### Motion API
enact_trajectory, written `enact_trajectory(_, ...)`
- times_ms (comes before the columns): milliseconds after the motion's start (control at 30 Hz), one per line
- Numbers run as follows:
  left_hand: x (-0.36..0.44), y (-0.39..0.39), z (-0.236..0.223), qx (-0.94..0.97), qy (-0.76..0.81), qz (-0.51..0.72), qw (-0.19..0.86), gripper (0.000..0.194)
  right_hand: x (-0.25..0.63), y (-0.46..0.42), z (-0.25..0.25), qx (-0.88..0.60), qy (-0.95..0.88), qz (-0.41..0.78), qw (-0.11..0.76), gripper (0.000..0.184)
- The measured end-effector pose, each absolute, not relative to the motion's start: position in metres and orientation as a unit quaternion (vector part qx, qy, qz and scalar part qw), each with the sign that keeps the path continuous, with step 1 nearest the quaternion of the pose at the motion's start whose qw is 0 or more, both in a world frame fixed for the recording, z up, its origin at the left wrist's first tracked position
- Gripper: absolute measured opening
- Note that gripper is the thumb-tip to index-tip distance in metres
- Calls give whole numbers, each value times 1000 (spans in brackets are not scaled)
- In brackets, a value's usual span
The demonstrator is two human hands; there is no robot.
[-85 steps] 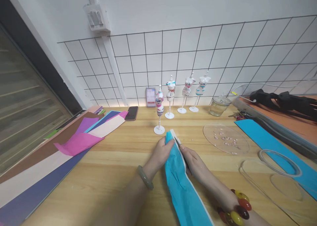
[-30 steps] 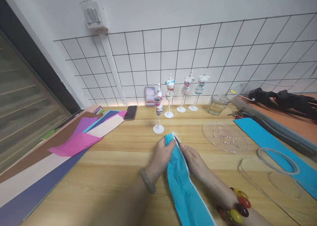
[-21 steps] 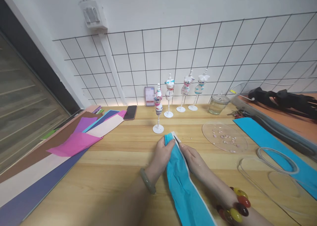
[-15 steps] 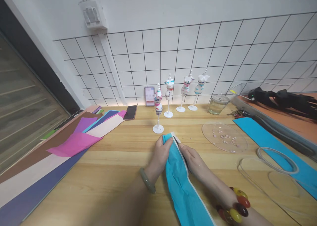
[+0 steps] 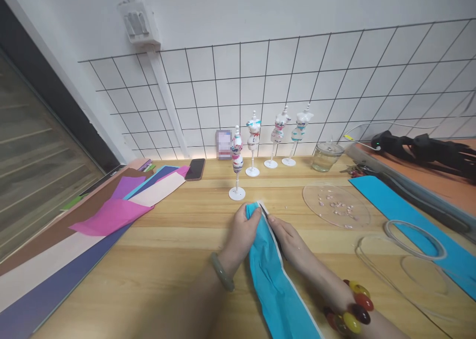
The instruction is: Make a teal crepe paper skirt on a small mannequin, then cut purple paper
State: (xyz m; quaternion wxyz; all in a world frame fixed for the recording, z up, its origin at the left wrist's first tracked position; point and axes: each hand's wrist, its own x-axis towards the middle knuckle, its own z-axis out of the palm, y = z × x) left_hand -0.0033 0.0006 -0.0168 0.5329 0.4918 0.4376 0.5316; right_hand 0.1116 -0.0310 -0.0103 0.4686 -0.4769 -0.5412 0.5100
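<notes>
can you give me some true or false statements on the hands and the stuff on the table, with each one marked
1. The left hand grips the creased blue strip. True.
2. The beaded bracelet is on the left wrist. False: the beaded bracelet is on the right wrist.
3. The right hand holds a dark pointed tool at the strip's white edge. True.
4. Only two dress forms stand on the table. False: four dress forms stand there.
5. The dark phone lies flat on the table. True.
</notes>
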Motion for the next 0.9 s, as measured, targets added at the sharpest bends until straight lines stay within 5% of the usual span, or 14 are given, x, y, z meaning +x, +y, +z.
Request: enact_trajectory(900, -2, -3, -14, 520, 450, 502, 524, 21, 111, -32, -6, -499, -530, 502, 468, 42)
